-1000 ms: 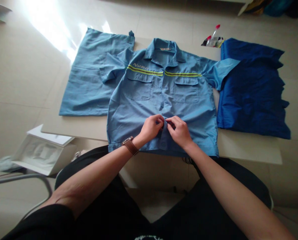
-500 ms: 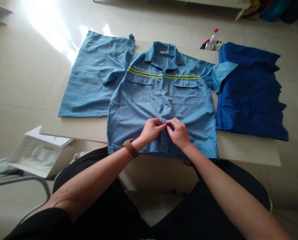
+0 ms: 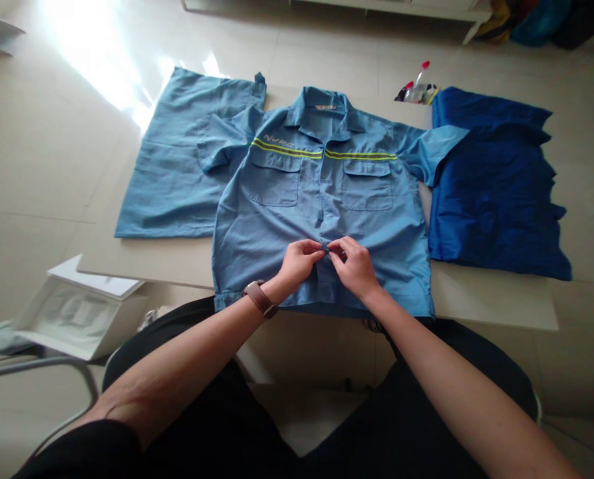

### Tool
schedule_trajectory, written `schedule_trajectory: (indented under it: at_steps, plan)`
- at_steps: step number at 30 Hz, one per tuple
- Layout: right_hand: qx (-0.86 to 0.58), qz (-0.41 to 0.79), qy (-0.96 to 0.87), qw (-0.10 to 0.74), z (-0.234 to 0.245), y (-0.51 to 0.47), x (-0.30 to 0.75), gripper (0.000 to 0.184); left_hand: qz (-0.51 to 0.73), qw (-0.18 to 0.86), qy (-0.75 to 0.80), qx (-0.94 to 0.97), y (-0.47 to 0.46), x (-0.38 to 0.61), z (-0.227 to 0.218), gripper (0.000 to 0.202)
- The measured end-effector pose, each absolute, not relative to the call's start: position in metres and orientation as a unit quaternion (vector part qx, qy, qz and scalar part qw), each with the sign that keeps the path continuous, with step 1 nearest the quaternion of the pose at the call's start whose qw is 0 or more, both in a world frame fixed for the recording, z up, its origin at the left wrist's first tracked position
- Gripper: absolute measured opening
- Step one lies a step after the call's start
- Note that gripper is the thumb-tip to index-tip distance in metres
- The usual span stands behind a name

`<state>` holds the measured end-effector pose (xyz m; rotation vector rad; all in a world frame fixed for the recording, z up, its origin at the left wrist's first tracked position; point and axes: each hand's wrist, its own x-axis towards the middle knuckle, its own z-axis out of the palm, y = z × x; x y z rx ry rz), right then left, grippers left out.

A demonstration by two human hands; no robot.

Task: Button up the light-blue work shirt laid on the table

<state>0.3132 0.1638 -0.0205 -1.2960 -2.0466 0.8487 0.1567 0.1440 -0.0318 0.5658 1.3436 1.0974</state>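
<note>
On the head view, we're right over the action! Dead centre of the frame, a light-blue short-sleeved work shirt point(image 3: 321, 193) lies flat and face up on the tabletop point(image 3: 496, 299), its yellow reflective stripes running across the chest above two pockets. Low on its front opening, we see the left hand point(image 3: 297, 263) and the right hand point(image 3: 356, 269) closing in from either side. Both are pinching the shirt's front edge point(image 3: 325, 247) between thumb and fingers, and their fingertips are almost meeting. The pinch is too small and shadowed for us to tell whether a button sits in there. A brown leather watch point(image 3: 261, 299) rides on the left wrist. Upper left of the shirt, and partly under it, we have a second light-blue garment point(image 3: 171, 159). On the right sits a dark-blue garment point(image 3: 496, 186), with a clear packet with red tips point(image 3: 419, 90) above it. Lower left, there's an open white box point(image 3: 77, 313).
</note>
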Motion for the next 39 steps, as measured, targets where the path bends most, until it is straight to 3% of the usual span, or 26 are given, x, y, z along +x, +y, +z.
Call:
schedule_trajectory:
  at_steps: [9,13,20,39]
  plan:
    - [-0.482,0.323,-0.761,0.292,-0.021,0.165,0.314,0.013,0.483,0.607,0.585,0.238,0.145,0.16,-0.029,0.017]
    - [-0.479,0.323,-0.763,0.29,-0.02,0.164,0.314,0.013,0.476,0.607,0.587,0.248,0.145,0.16,-0.024,0.008]
    - [-0.479,0.32,-0.765,0.286,-0.019,0.164,0.313,0.013,0.478,0.629,0.562,0.245,0.143,0.16,-0.022,0.023]
    - [-0.481,0.321,-0.763,0.288,-0.017,0.163,0.312,0.011,0.484,0.617,0.58,0.22,0.144,0.162,-0.021,0.013]
